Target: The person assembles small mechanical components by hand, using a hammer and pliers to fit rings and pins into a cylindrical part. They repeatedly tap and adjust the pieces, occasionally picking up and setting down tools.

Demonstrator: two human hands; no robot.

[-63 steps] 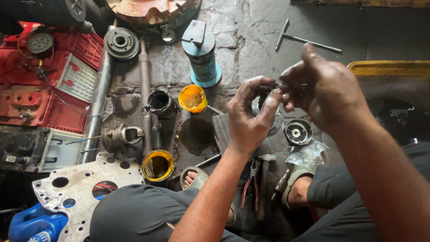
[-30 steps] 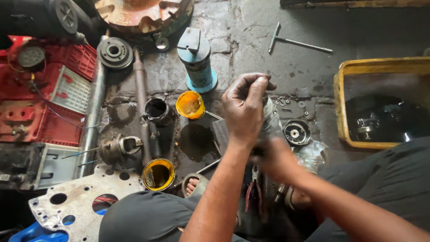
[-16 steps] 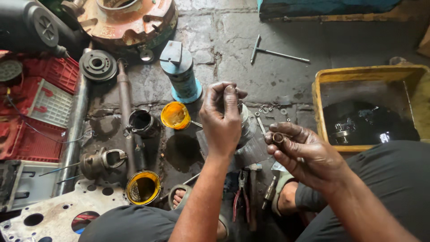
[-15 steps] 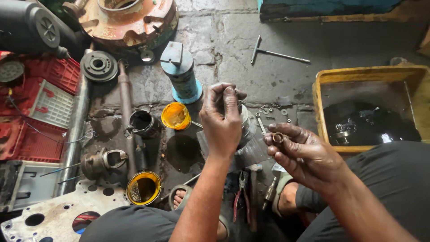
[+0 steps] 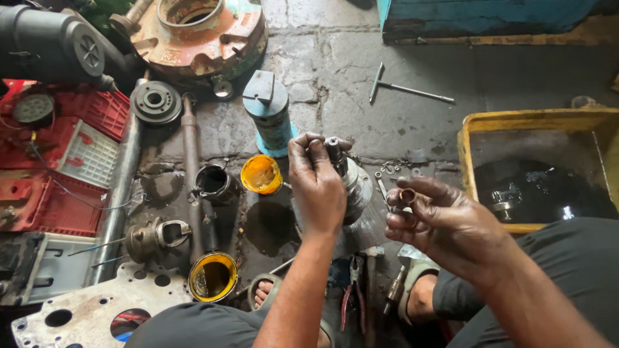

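Left hand [image 5: 316, 187] clamped on metal spindle [image 5: 345, 174], unchanged. Right hand [image 5: 445, 222], now withdrawn to 3 o'clock, pinching small ring [image 5: 407, 195]: ring freed, ready for fitting.

a stained, cracked concrete floor [image 5: 335, 58] carries everything here. toward its far edge sit a rusty orange round casting [image 5: 200, 32] and a t-handle wrench [image 5: 403, 88], with a blue cylinder [image 5: 271, 116] standing upright nearer the middle beside an orange tin [image 5: 260, 174] and a dark cup [image 5: 215, 183]. along the left edge lie red plastic crates [image 5: 58, 161], a long steel pipe [image 5: 119, 200] and a grooved pulley [image 5: 155, 102], a yellow tray [image 5: 516, 122] of dark oil sits at the right edge, and a drilled metal plate [image 5: 84, 309], a yellow tin [image 5: 213, 277] and red pliers [image 5: 351, 299] lie at the near edge.
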